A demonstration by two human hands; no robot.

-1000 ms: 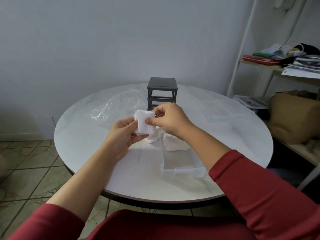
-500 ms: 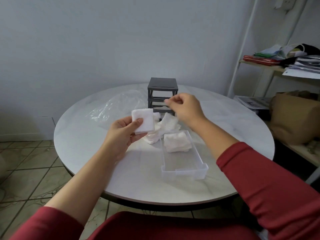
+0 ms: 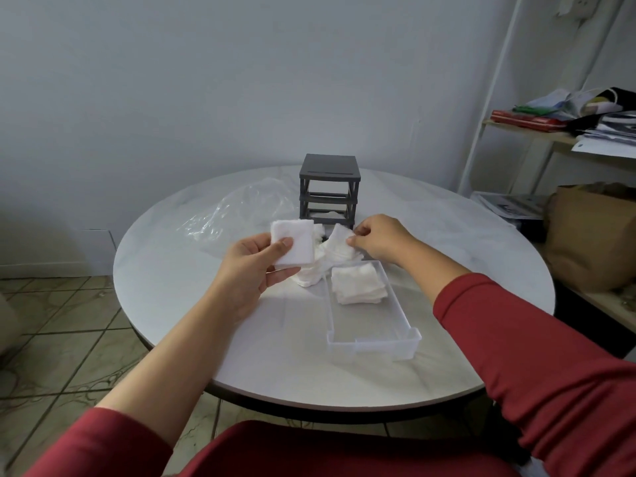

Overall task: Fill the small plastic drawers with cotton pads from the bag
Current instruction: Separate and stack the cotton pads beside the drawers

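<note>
My left hand [image 3: 251, 266] holds a small stack of white cotton pads [image 3: 296, 244] upright above the table. My right hand [image 3: 380, 241] pinches another cotton pad [image 3: 339, 244] at the top of a loose pile of pads [image 3: 311, 275] on the table. A clear plastic drawer [image 3: 389, 342] lies pulled out in front of me, with a stack of pads [image 3: 359, 284] in its far end. The dark grey drawer frame [image 3: 329, 189] stands behind the pile. A crumpled clear plastic bag [image 3: 237, 211] lies to its left.
The round white table [image 3: 165, 287] has its near edge close to my lap. A shelf [image 3: 564, 139] with papers and a brown paper bag [image 3: 592, 235] stand to the right. Tiled floor shows at the left.
My right hand let go of the pads in my left hand, reached toward the frame, then came down onto the loose pile and pinched a pad. My left hand stayed holding its stack.
</note>
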